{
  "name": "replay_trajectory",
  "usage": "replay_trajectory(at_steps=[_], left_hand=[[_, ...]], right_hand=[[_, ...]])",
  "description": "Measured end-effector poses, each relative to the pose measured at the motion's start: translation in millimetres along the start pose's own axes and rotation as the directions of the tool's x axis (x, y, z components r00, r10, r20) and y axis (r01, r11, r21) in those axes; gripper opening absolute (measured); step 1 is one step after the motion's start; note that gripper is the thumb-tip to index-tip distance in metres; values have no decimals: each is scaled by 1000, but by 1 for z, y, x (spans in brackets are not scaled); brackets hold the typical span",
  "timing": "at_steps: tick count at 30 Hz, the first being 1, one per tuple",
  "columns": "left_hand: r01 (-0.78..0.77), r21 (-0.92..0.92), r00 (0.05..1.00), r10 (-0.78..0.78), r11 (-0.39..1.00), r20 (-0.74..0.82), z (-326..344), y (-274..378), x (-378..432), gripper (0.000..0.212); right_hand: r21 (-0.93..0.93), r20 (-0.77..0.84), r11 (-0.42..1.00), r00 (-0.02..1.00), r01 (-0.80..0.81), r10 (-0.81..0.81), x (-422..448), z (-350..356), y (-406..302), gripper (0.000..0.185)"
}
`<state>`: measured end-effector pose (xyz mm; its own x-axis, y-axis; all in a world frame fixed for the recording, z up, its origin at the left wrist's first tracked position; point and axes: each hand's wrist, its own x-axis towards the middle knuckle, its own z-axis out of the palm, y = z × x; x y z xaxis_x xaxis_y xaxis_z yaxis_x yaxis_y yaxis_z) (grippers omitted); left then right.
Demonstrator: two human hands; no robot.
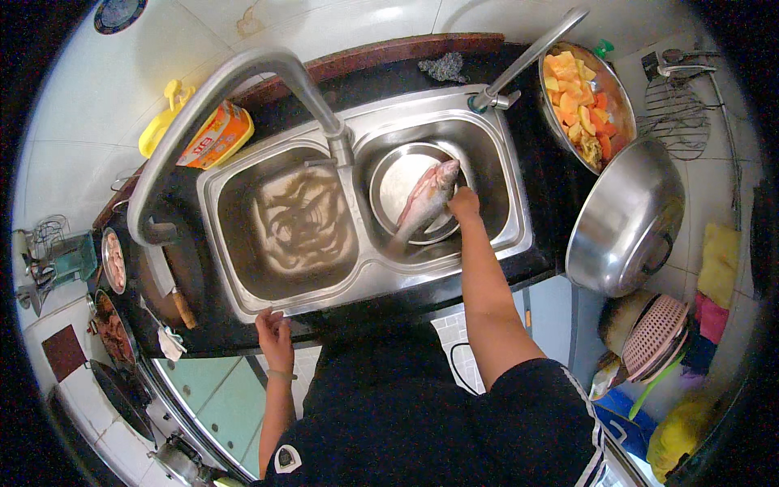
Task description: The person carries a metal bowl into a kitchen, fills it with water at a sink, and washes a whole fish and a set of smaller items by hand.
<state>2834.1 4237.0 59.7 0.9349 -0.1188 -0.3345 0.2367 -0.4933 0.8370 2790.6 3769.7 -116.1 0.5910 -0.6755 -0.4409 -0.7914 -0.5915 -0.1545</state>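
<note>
A gutted whole fish (427, 192) lies slantwise over a round metal basin (383, 182) in the right-hand bowl of a double stainless steel sink (487, 155). Its belly is slit open, its head points up and right, and its tail looks blurred near the basin's lower rim. My right hand (465, 204) grips the fish just behind the head, with the fingertips hidden. At the sink's lower left corner, my left hand (275, 338) rests by the counter edge, fingers loosely apart and holding nothing. Cloudy water or wet residue (304, 222) covers the left bowl's floor.
A tall faucet (268, 64) arches over the left bowl; a second spout (529, 55) rises behind the right. Left are a knife (167, 283) and a yellow detergent jug (210, 137). Cut orange pieces fill a bowl (630, 103) beside a large upturned metal basin (621, 213).
</note>
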Motion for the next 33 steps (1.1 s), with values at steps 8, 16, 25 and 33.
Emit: replay_trajectory(at_steps=[8, 16, 25, 33], left_hand=[[-18, 32, 1000, 18, 999, 9, 2, -6, -6, 36], [0, 56, 1000, -1, 998, 17, 1, -1, -5, 35], [14, 46, 999, -15, 999, 28, 5, 6, -12, 32], [30, -5, 999, -29, 1000, 27, 7, 4, -16, 33]], right_hand=[[354, 262, 865, 851, 355, -456, -25, 1, -25, 24], [-81, 255, 784, 773, 615, -580, -65, -1, -74, 29], [-166, 357, 732, 732, 661, -580, -47, 22, -65, 26], [202, 40, 978, 997, 50, -60, -28, -14, -38, 22]])
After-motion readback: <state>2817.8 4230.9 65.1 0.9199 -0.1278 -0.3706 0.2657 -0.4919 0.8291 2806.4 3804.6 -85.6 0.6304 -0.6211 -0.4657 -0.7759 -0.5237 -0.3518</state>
